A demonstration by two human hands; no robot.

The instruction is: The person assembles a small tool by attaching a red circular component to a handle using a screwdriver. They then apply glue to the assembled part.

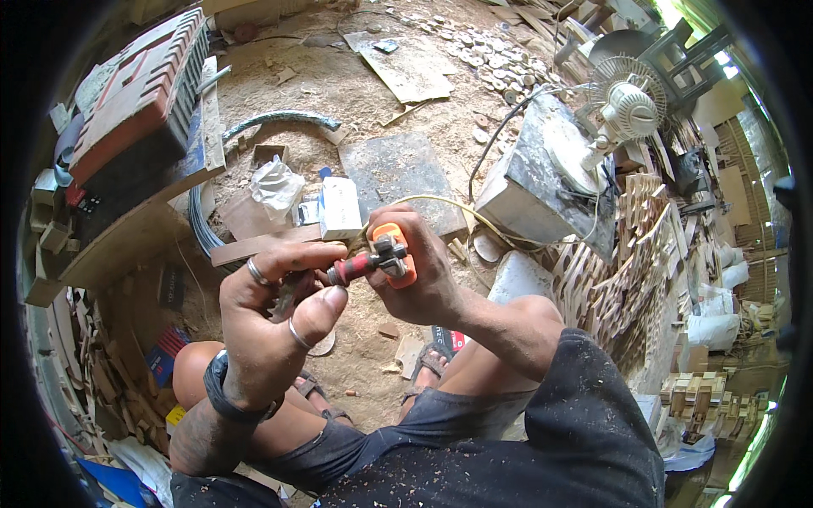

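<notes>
Just to the near side of the white box (340, 207), and a little to its right, an orange-and-grey tool (398, 269) sits in the right hand (430, 264), whose fingers are wrapped firmly around it. A red fitting (356, 267) with a threaded metal end points leftward from the tool's grey metal part, also on the near side of the box. The left hand (275, 317), nearer the person than the box and to its left, is partly curled, thumb and forefinger closed about the threaded end; what lies deeper in its palm is unclear. A clear plastic bag (276, 188) lies left of the box, a wooden strip (264, 245) on its near left, a dark flat sheet (396, 169) to its right, and a fan (631, 100) well off to its right.
</notes>
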